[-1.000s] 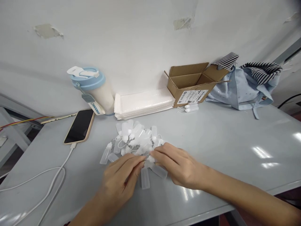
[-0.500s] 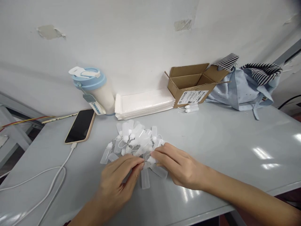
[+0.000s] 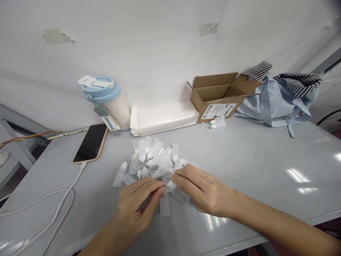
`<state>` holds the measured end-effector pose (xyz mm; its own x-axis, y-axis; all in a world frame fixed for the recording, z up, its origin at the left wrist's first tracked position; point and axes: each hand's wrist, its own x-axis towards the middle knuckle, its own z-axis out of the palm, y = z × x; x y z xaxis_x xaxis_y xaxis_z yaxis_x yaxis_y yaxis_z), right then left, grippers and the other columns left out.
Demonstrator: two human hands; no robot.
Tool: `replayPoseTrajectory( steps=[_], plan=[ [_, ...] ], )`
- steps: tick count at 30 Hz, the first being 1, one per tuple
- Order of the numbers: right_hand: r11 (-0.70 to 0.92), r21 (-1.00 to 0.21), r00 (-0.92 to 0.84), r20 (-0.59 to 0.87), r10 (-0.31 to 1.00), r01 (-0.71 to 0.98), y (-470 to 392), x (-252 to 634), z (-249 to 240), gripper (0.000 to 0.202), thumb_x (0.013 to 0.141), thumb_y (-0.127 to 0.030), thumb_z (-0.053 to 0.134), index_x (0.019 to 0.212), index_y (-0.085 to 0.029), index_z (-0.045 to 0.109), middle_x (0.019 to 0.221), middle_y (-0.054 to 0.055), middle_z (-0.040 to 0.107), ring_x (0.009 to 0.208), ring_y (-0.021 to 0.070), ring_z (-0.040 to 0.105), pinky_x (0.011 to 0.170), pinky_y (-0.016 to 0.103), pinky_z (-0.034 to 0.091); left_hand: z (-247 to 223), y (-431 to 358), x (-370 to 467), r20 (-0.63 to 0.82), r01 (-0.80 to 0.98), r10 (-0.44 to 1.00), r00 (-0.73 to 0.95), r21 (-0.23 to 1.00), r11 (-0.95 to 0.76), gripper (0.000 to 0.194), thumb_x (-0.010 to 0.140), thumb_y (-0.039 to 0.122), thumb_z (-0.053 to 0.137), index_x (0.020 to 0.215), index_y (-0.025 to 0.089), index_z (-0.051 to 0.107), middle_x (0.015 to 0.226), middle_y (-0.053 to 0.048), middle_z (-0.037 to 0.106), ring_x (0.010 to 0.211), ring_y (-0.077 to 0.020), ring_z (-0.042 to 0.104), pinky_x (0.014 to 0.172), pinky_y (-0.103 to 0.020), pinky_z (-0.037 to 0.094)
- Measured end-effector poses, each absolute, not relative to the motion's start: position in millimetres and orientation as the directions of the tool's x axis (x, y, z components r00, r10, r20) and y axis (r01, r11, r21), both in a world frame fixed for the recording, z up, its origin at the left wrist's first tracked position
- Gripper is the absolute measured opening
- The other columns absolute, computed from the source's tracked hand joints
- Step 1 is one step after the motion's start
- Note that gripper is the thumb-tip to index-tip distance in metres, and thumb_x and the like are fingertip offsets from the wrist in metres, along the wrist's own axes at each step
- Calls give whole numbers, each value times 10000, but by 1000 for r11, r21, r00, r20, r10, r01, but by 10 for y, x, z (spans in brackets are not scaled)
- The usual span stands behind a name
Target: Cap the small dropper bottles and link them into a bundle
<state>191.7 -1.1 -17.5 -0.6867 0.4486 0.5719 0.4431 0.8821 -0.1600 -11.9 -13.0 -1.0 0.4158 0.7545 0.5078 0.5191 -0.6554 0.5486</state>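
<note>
Several small translucent plastic bottles with white tips and thin loops lie in a pile (image 3: 157, 154) at the middle of the grey table. At the pile's near edge, my left hand (image 3: 144, 202) pinches thumb against forefinger; what is between them is too small to make out. Close beside it, the fingers of my right hand (image 3: 199, 185) are closed around the white tip of a bottle (image 3: 172, 184). The fingertips of both hands nearly meet. One bottle (image 3: 164, 204) lies just below them, pointing towards the near edge.
Behind the pile stand a blue-lidded tumbler (image 3: 106, 96), a stack of white envelopes (image 3: 165, 117) and an open cardboard box (image 3: 218, 96), with bottles (image 3: 217, 123) at its foot. A phone (image 3: 91, 142) with a white cable lies left; a light blue bag (image 3: 277, 99) sits right.
My left hand has moved slightly to the right, closer to my right hand. My right hand's fingers have shifted a little.
</note>
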Motion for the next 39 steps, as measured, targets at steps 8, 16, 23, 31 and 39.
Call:
replayPoseTrajectory(
  steps=[8,16,23,31,39],
  plan=[
    [871,-279,-683,542,490,404,2,1915,-217,309,847,22,388,1134,-33,489,888,139,607,802,193,538,663,313,519,-109,-148,-136,616,519,688,383,473,-712,154,835,75,541,903,193,611,693,7,673,602,-129,640,531,-222,523],
    [862,-259,-673,542,503,435,30,1926,-162,269,878,-37,408,1134,-64,487,890,135,611,806,193,581,661,300,527,-101,-129,-142,631,524,677,380,457,-719,174,831,83,561,962,191,599,708,11,666,564,-106,604,515,-207,518],
    [855,-279,-665,540,516,437,47,1931,-129,257,887,-48,409,1125,-70,505,865,124,613,772,181,572,632,290,524,-102,-149,-138,577,560,739,347,505,-657,95,857,147,541,917,190,601,649,34,634,480,-83,540,460,-183,463],
    [864,-284,-672,544,502,415,21,1903,-157,242,892,-49,426,1116,-54,515,869,124,623,779,182,569,660,292,522,-103,-173,-112,535,549,765,359,541,-637,117,864,129,502,840,196,595,605,47,609,461,-78,526,457,-174,435],
    [678,-319,-471,527,707,662,300,2141,-118,374,935,-358,416,1167,-74,492,1091,192,569,1019,269,547,837,417,495,29,-134,-234,540,685,833,123,561,-465,80,859,212,541,821,216,611,624,45,614,545,-105,565,500,-193,437]
  ],
)
